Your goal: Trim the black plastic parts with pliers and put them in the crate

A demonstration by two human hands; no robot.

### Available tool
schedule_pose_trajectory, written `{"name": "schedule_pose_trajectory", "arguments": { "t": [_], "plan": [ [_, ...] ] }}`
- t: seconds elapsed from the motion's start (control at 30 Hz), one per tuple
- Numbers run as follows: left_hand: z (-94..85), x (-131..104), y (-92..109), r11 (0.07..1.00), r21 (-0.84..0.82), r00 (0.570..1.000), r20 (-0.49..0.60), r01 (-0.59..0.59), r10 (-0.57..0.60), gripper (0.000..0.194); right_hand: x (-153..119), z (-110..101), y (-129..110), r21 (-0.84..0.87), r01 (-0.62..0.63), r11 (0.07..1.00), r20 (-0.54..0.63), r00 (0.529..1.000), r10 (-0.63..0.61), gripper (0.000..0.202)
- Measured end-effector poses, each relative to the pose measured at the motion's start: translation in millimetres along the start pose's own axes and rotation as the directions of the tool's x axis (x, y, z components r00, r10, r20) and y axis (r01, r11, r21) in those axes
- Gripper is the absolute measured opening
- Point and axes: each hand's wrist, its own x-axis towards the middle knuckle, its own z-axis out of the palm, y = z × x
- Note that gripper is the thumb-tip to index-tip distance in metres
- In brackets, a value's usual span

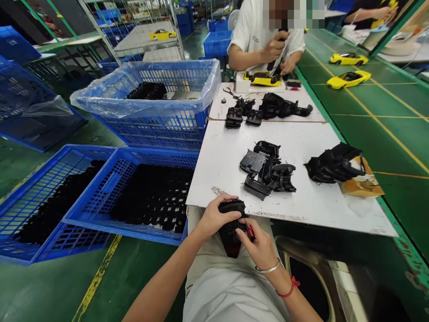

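Observation:
My left hand is closed around a black plastic car interior part, held over my lap at the table's front edge. My right hand is closed on a small red-handled tool, its fingertips against the lower side of the black part. The tool's working end is hidden by the fingers and the part. Just beyond my hands, a pile of black plastic car interior parts lies on the white table. Dark scraps are scattered around the pile.
More black parts lie farther back, near pliers. A black bundle leans on a yellowish box at right. Blue crates stand left. A co-worker sits opposite. Yellow toy cars ride the green conveyor.

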Motion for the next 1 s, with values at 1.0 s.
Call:
{"name": "schedule_pose_trajectory", "arguments": {
  "t": [1.0],
  "plan": [
    [-3.2,8,-27,0.837,0.385,0.914,0.274,-0.389,0.299,0.040,23,-53,22,-0.449,0.271,0.852,0.331,0.936,-0.124,0.049]
  ]
}}
